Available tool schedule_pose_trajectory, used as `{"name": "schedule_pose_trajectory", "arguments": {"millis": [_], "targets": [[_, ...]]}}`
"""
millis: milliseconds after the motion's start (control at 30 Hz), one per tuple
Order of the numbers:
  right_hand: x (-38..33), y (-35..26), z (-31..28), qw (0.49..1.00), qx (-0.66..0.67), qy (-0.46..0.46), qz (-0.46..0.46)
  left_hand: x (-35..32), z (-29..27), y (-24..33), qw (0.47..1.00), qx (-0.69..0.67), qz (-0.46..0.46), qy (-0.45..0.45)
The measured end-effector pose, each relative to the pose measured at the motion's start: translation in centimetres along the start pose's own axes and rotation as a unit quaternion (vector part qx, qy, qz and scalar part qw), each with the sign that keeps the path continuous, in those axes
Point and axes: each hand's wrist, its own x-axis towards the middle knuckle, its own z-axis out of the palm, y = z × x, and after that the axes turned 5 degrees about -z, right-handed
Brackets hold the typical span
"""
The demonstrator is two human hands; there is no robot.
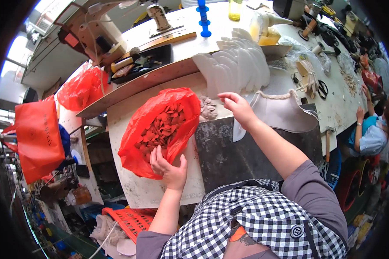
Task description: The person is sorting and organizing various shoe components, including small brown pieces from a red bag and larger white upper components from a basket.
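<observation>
A red plastic bag [127, 146] lies wide open in front of me, holding many small, flat, red-brown leaf-shaped pieces [164, 125]. My left hand [170, 170] is at the bag's near rim, its fingers bent over the pieces and its thumb held apart. My right hand [237, 108] is above the bench, fingers reaching left with nothing visible between them. Just left of it sits a small heap of pale grey pieces [208, 108]. Behind it white sole-shaped sheets [237, 62] lie fanned out. A single white piece [239, 131] shows partly under my right wrist.
A dark board [227, 155] covers the near bench, with a grey shoe upper [283, 112] to its right. Past a raised wooden strip [147, 82] are a black tray [147, 62], scissors [322, 89] and a blue stand [204, 19]. A hammer [328, 144] lies right; another person [369, 134] sits beyond.
</observation>
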Motion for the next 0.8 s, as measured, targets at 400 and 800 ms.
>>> {"name": "schedule_pose_trajectory", "arguments": {"millis": [400,800], "targets": [[-15.1,-4.2,-20.7,0.725,-0.605,0.314,-0.094,-4.1,8.7,10.9,0.855,-0.020,0.334,-0.395],[-25.2,-6.4,-22.8,0.847,-0.372,0.236,-0.298,-10.8,6.9,8.7,0.868,0.016,0.376,-0.324]]}}
